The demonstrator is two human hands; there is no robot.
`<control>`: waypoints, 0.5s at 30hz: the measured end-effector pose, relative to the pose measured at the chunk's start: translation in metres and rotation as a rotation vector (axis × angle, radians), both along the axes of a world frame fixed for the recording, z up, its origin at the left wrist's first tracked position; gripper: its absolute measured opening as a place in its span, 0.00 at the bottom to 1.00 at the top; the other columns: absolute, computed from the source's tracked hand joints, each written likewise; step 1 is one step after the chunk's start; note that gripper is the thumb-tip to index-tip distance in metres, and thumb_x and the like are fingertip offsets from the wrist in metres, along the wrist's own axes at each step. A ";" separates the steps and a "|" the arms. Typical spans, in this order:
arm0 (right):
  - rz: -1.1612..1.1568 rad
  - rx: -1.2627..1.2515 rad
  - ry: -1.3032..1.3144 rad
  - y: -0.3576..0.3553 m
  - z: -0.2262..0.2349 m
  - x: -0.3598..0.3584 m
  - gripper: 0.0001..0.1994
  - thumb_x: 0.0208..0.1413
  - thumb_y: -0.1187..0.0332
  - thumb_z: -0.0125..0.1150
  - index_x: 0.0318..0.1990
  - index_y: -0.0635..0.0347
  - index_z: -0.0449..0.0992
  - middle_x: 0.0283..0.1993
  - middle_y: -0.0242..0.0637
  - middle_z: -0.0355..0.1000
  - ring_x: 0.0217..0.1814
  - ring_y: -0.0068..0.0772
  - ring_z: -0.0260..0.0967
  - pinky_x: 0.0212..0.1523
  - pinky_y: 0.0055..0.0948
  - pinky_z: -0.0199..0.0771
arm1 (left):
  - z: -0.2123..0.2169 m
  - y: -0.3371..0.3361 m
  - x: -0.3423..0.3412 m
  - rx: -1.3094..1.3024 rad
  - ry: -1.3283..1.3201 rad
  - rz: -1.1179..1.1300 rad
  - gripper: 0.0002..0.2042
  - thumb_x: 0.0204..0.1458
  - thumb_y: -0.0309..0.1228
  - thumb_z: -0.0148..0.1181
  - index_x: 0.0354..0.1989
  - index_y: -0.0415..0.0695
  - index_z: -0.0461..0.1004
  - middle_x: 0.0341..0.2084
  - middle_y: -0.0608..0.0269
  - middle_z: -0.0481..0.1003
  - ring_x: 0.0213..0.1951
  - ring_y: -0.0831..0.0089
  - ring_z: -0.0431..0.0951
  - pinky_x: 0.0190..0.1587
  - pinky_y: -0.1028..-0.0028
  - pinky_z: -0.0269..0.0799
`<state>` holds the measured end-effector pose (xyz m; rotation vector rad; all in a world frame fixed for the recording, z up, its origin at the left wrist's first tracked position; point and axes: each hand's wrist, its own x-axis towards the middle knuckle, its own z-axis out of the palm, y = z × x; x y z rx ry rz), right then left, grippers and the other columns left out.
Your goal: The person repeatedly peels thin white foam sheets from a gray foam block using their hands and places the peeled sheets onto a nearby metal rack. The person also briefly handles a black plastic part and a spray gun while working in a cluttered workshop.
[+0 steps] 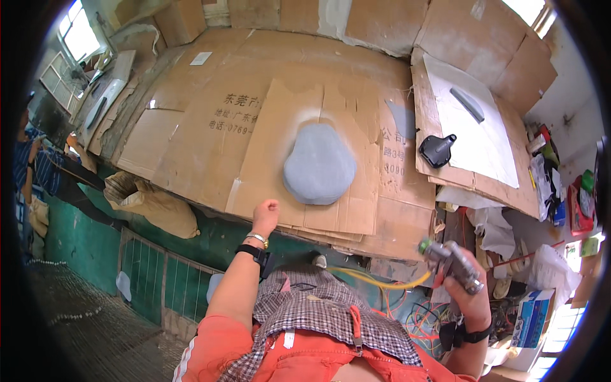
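My right hand [471,280] grips a metal spray gun [455,266] with a green tip, held off the table's front edge at the right. A yellow hose [382,282] runs up to the gun from the left. My left hand [265,216] is curled closed over the table's front edge, and nothing shows in it. Beyond both hands, a rounded grey pad-like piece [319,164] lies flat on a cardboard sheet [267,146], with a pale sprayed haze around its upper edge. Neither hand touches it.
At the right, a white sheet on a raised board [490,146] holds a black saddle-shaped piece [436,151] and a grey strip [466,105]. A brown sack [156,204] stands by the table's left front. Another person [57,165] is at far left. Cables [420,318] tangle below right.
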<state>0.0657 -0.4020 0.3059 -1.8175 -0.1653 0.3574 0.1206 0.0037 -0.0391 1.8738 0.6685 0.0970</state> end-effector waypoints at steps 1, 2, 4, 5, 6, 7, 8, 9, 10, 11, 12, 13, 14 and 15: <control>0.032 -0.027 0.042 -0.005 -0.001 -0.001 0.30 0.49 0.65 0.65 0.57 0.68 0.61 0.34 0.35 0.71 0.35 0.24 0.69 0.37 0.25 0.69 | 0.000 -0.005 0.010 0.020 -0.017 0.000 0.09 0.44 0.26 0.56 0.35 0.41 0.76 0.25 0.59 0.78 0.29 0.70 0.77 0.34 0.73 0.72; 0.045 0.000 0.088 -0.005 0.000 -0.001 0.29 0.49 0.67 0.65 0.57 0.68 0.61 0.35 0.35 0.71 0.36 0.24 0.69 0.38 0.25 0.69 | 0.000 -0.009 0.020 0.040 -0.034 -0.001 0.10 0.44 0.26 0.56 0.36 0.41 0.76 0.25 0.59 0.78 0.29 0.69 0.78 0.34 0.72 0.72; 0.008 0.049 0.036 0.004 -0.001 0.005 0.29 0.49 0.67 0.64 0.57 0.68 0.61 0.35 0.35 0.71 0.35 0.24 0.69 0.38 0.25 0.70 | 0.002 -0.021 0.035 0.068 -0.011 0.005 0.11 0.43 0.26 0.56 0.38 0.42 0.76 0.26 0.59 0.78 0.30 0.66 0.78 0.36 0.70 0.73; -0.012 0.072 0.011 0.007 -0.002 0.009 0.29 0.49 0.67 0.64 0.57 0.68 0.61 0.35 0.35 0.71 0.35 0.24 0.69 0.38 0.25 0.70 | 0.007 -0.026 0.044 0.075 0.022 0.013 0.12 0.43 0.26 0.56 0.39 0.42 0.75 0.25 0.59 0.78 0.31 0.65 0.78 0.37 0.68 0.73; -0.002 0.033 -0.070 0.006 -0.005 0.015 0.28 0.50 0.67 0.63 0.57 0.68 0.61 0.36 0.36 0.71 0.35 0.25 0.69 0.38 0.26 0.70 | 0.011 -0.030 0.052 0.084 0.049 0.021 0.13 0.43 0.26 0.56 0.40 0.43 0.75 0.25 0.59 0.78 0.32 0.63 0.78 0.38 0.67 0.73; -0.005 0.036 -0.078 0.005 -0.004 0.016 0.28 0.50 0.68 0.62 0.57 0.68 0.61 0.36 0.36 0.71 0.35 0.25 0.69 0.38 0.26 0.70 | 0.011 -0.035 0.057 0.143 0.063 0.026 0.14 0.43 0.27 0.56 0.41 0.43 0.74 0.26 0.58 0.78 0.34 0.61 0.78 0.39 0.65 0.73; -0.008 0.039 -0.085 0.006 -0.003 0.017 0.28 0.51 0.68 0.62 0.57 0.67 0.61 0.36 0.36 0.71 0.35 0.25 0.69 0.38 0.26 0.70 | 0.010 -0.038 0.063 0.201 0.076 0.031 0.15 0.43 0.28 0.57 0.43 0.43 0.74 0.28 0.57 0.78 0.35 0.60 0.78 0.40 0.64 0.72; -0.015 0.042 -0.092 0.005 -0.002 0.018 0.27 0.51 0.68 0.62 0.57 0.67 0.61 0.36 0.37 0.71 0.35 0.25 0.69 0.38 0.26 0.69 | 0.012 -0.043 0.068 0.260 0.090 0.033 0.16 0.43 0.28 0.57 0.44 0.43 0.73 0.29 0.56 0.78 0.36 0.58 0.77 0.42 0.62 0.72; 0.034 0.077 -0.053 0.000 -0.003 0.017 0.27 0.50 0.68 0.62 0.57 0.68 0.61 0.36 0.37 0.71 0.35 0.25 0.69 0.38 0.26 0.69 | 0.015 -0.046 0.073 0.266 0.123 0.054 0.16 0.43 0.29 0.58 0.44 0.43 0.73 0.30 0.56 0.78 0.38 0.57 0.77 0.43 0.62 0.72; 0.028 0.066 -0.038 -0.006 -0.006 0.012 0.26 0.50 0.69 0.62 0.56 0.67 0.62 0.35 0.37 0.71 0.35 0.25 0.69 0.38 0.26 0.69 | 0.017 -0.048 0.076 0.271 0.156 0.077 0.17 0.42 0.30 0.59 0.44 0.42 0.73 0.32 0.55 0.78 0.39 0.56 0.77 0.43 0.61 0.72; 0.025 0.051 -0.017 -0.014 -0.010 0.006 0.26 0.50 0.69 0.62 0.56 0.67 0.62 0.35 0.37 0.71 0.34 0.25 0.69 0.38 0.26 0.69 | 0.018 -0.052 0.075 0.274 0.195 0.101 0.17 0.42 0.30 0.60 0.43 0.42 0.72 0.34 0.54 0.77 0.40 0.56 0.76 0.44 0.61 0.71; 0.023 0.036 0.005 -0.016 -0.011 0.004 0.26 0.50 0.69 0.62 0.56 0.67 0.62 0.35 0.37 0.71 0.34 0.25 0.69 0.38 0.26 0.69 | 0.016 -0.054 0.077 0.319 0.198 0.128 0.17 0.42 0.30 0.60 0.43 0.42 0.73 0.35 0.54 0.77 0.41 0.56 0.76 0.45 0.61 0.71; -0.046 0.066 0.000 -0.013 -0.007 0.004 0.26 0.49 0.69 0.62 0.55 0.67 0.63 0.35 0.37 0.71 0.34 0.26 0.69 0.38 0.26 0.70 | 0.014 -0.056 0.080 0.364 0.202 0.155 0.16 0.42 0.31 0.60 0.42 0.42 0.73 0.36 0.54 0.77 0.41 0.56 0.76 0.45 0.61 0.71; -0.060 0.044 0.001 -0.017 -0.007 0.004 0.26 0.49 0.69 0.62 0.55 0.67 0.63 0.34 0.38 0.71 0.34 0.26 0.70 0.38 0.26 0.69 | 0.013 -0.057 0.082 0.413 0.203 0.180 0.16 0.42 0.31 0.60 0.41 0.41 0.73 0.37 0.53 0.76 0.42 0.56 0.76 0.45 0.61 0.71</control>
